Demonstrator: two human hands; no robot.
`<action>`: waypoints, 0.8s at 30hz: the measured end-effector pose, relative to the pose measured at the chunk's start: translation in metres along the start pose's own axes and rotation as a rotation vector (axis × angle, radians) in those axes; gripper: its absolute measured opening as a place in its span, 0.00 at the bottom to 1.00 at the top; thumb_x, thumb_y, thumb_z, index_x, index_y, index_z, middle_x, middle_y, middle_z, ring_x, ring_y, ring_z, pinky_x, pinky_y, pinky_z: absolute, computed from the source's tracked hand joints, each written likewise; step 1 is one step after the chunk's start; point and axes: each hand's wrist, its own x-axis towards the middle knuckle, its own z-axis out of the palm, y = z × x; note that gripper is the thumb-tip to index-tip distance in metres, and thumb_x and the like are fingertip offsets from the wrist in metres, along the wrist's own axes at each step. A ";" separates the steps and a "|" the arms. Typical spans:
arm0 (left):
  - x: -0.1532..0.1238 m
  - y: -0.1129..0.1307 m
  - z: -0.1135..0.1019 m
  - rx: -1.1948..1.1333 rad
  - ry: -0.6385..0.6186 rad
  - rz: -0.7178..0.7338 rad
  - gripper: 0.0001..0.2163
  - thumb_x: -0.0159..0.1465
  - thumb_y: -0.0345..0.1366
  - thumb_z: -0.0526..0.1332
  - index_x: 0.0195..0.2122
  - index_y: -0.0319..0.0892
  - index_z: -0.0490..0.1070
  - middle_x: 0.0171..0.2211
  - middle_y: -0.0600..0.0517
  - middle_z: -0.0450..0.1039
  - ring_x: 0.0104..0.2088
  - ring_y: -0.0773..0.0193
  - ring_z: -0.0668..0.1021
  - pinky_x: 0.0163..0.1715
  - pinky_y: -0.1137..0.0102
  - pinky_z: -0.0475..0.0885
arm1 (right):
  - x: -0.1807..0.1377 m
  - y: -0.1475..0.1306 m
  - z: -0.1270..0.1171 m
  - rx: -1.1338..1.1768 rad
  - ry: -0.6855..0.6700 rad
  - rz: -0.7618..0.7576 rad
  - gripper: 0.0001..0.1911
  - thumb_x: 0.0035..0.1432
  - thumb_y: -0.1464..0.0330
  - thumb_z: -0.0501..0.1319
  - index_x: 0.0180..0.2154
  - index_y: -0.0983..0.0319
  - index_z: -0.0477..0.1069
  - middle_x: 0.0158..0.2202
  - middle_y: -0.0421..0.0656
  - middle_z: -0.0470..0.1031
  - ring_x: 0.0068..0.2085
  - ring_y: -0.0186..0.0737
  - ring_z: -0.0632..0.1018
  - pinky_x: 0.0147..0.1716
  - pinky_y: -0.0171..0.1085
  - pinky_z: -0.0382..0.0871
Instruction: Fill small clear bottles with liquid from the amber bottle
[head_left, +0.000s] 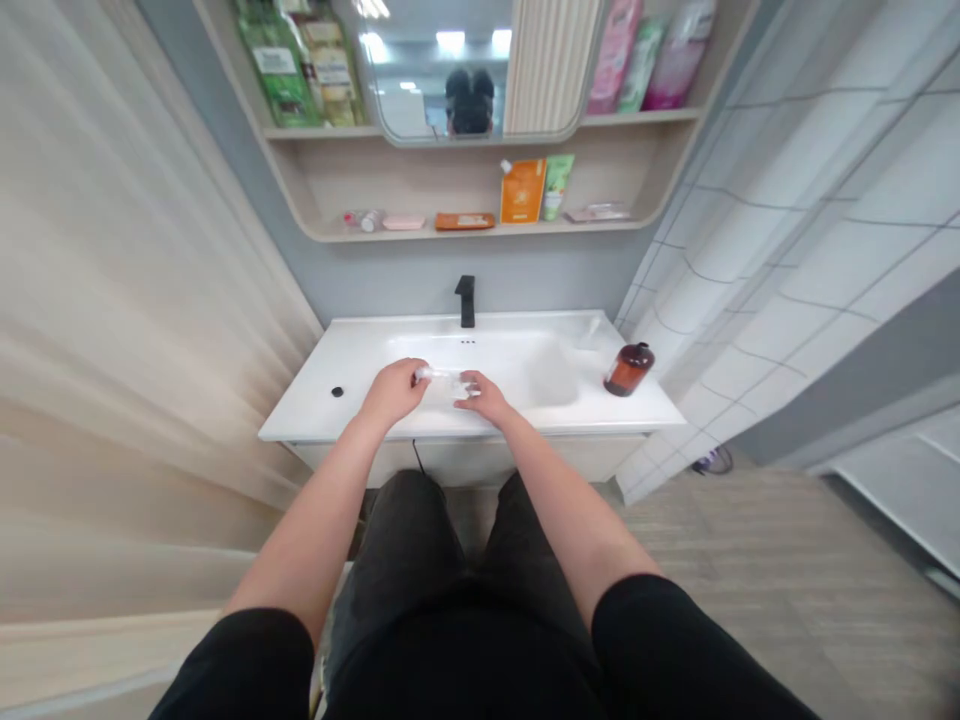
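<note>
Over the front of the white sink, my left hand is closed on the left end of a small clear, whitish object. My right hand has its fingers curled around the right end of the same object. It looks like a see-through plastic bottle lying sideways, but its exact kind is blurred. To the right on the counter stands an amber bottle with a dark neck. A small black round piece lies on the counter to the left of my left hand.
A black faucet rises behind the basin. Above it, a wall shelf holds an orange pouch, a green tube and several small packs, below a mirror. A curtain hangs left; a tiled wall stands right.
</note>
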 end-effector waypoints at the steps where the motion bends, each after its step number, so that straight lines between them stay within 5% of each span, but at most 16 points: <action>1: 0.003 0.004 -0.002 0.052 -0.039 0.022 0.13 0.70 0.37 0.64 0.51 0.44 0.86 0.46 0.43 0.86 0.45 0.47 0.85 0.54 0.57 0.79 | 0.000 0.000 0.000 0.001 -0.001 0.001 0.38 0.38 0.63 0.84 0.54 0.53 0.78 0.59 0.45 0.83 0.51 0.48 0.81 0.62 0.52 0.78; 6: 0.021 0.014 -0.007 0.233 -0.173 0.111 0.13 0.70 0.35 0.64 0.51 0.42 0.86 0.48 0.40 0.86 0.50 0.44 0.86 0.54 0.56 0.79 | 0.001 -0.001 0.000 0.022 -0.016 0.003 0.39 0.37 0.63 0.85 0.53 0.54 0.78 0.59 0.46 0.82 0.52 0.48 0.81 0.61 0.52 0.78; 11: 0.037 0.012 0.019 0.179 -0.258 0.212 0.10 0.68 0.35 0.68 0.47 0.43 0.87 0.44 0.42 0.85 0.45 0.46 0.85 0.52 0.57 0.79 | 0.002 -0.001 0.001 0.034 -0.045 -0.028 0.38 0.37 0.63 0.85 0.52 0.54 0.79 0.58 0.45 0.83 0.52 0.48 0.82 0.60 0.51 0.78; 18: 0.021 -0.020 0.094 -0.367 0.077 0.027 0.10 0.68 0.46 0.73 0.41 0.46 0.84 0.45 0.44 0.83 0.50 0.47 0.84 0.58 0.52 0.79 | 0.003 0.002 0.003 0.063 -0.011 -0.002 0.40 0.35 0.61 0.86 0.50 0.54 0.75 0.55 0.44 0.81 0.47 0.44 0.81 0.55 0.49 0.80; 24: 0.005 -0.032 0.141 -0.657 0.157 -0.168 0.18 0.66 0.48 0.74 0.54 0.47 0.82 0.57 0.41 0.81 0.59 0.44 0.82 0.54 0.52 0.81 | 0.005 0.004 0.003 0.043 -0.015 -0.011 0.37 0.39 0.59 0.85 0.50 0.54 0.75 0.51 0.42 0.82 0.47 0.44 0.82 0.56 0.49 0.80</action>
